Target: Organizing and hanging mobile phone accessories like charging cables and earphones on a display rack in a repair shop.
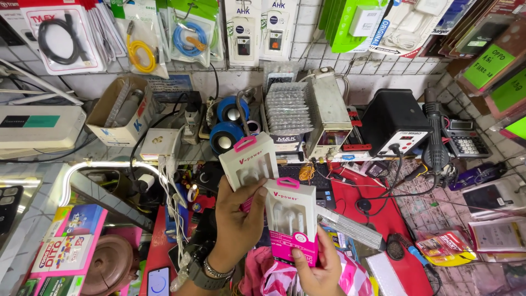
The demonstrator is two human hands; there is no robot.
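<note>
Now, left hand (236, 219): gripping the upper earphone box (249, 163) from below, thumb lying across its front, a metal bracelet and dark watch showing at the wrist.
Right hand (316, 271): grasping the lower earphone box (291, 220) by its bottom edge, thumb pressing on the pink panel.
Upper earphone box: white with a pink hanger tab, tilting to the left, sitting above and left of the other box and overlapping it slightly at the corner.
Lower earphone box: white above and pink below, white earphones showing through its window, standing nearly upright in the middle of the view.
Pink plastic bag (274, 277): lying crumpled just beneath both hands.
Red mat (383, 211): covering the bench behind the boxes, with cables trailing over it.
Black soldering station (395, 127): standing at the back right, its wand resting beside a grey calculator (466, 140).
Blue speakers (226, 131): sitting behind the upper box, near a stack of clear blister packs (287, 109).
Wall rack (329, 46): carrying hanging packs of cables and chargers across the top.
</note>
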